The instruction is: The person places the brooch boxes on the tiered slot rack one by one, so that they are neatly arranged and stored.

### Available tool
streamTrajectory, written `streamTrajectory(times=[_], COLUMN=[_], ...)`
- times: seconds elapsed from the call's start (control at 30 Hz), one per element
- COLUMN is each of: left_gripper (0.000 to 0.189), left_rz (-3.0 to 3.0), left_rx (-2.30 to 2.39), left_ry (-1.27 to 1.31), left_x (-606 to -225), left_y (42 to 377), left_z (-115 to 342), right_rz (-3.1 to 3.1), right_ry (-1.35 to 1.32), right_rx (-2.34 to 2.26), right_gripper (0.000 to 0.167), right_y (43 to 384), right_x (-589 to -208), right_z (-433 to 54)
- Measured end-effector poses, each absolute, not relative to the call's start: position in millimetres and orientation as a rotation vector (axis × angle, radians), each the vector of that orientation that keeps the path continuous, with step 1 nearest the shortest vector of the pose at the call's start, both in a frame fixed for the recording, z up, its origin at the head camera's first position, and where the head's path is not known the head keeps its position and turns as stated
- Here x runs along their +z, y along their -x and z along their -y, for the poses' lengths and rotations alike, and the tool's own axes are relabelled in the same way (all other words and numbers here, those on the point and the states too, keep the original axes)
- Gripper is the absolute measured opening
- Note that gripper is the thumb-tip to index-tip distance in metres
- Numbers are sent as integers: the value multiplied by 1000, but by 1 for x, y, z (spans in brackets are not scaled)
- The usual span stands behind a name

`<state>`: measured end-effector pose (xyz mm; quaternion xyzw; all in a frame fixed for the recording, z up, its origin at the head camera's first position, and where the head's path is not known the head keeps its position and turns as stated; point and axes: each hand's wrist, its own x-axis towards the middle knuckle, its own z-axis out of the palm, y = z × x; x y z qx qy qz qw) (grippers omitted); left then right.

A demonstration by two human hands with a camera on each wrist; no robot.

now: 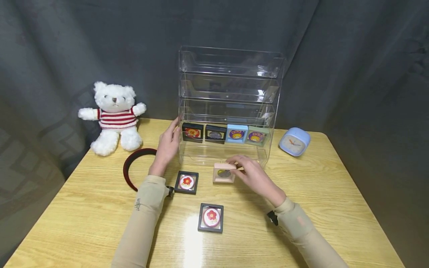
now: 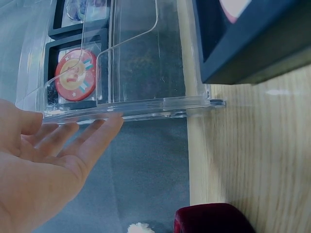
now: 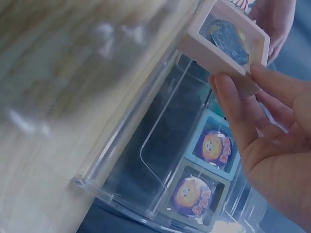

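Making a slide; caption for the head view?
Right hand pinches a pink frame before a clear rack; left hand beside it.

Pale pink frame (image 1: 221, 174): square, thick-walled, clear window over dark, irregular-shaped piece. Pinched at one edge by right hand (image 1: 253, 175), window toward head view, just before rack's lower front; contact with bench (image 1: 318, 193) unclear.

Clear plastic rack (image 1: 214, 97): tiered, upright on bench, left hand (image 1: 167, 147) at its left side. Lower tier bears row of four, left to right: black frame with red disc (image 1: 192, 133), second black frame (image 1: 215, 134), light-blue frame (image 1: 237, 134), pale green frame (image 1: 257, 137).
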<state>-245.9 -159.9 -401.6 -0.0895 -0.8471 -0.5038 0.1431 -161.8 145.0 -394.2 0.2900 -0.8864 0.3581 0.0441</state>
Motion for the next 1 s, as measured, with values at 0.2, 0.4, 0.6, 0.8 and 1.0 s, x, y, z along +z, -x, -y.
streamTrajectory(times=[0.2,0.4,0.6,0.8,1.0], left_gripper=[49,49,49,49,49], left_rz=[2444,2447,2448,2448,2449], left_rx=[-1459,-1463,-1458,-1458,-1463], left_ry=[258,260,257,258,259], left_x=[-402,-402,-402,-401,-402], left_y=[246,245,245,245,245], left_z=[161,160,160,159,161], right_rz=[2676,2651,2615,2614,2616], right_ry=[-849,-798,-731,-648,-576], right_rx=[1108,1071,1035,1004,960], right_gripper=[24,25,25,27,26], right_y=[167,172,178,181,185], right_x=[-388,-381,-376,-368,-364], right_z=[-148,-153,-161,-174,-190])
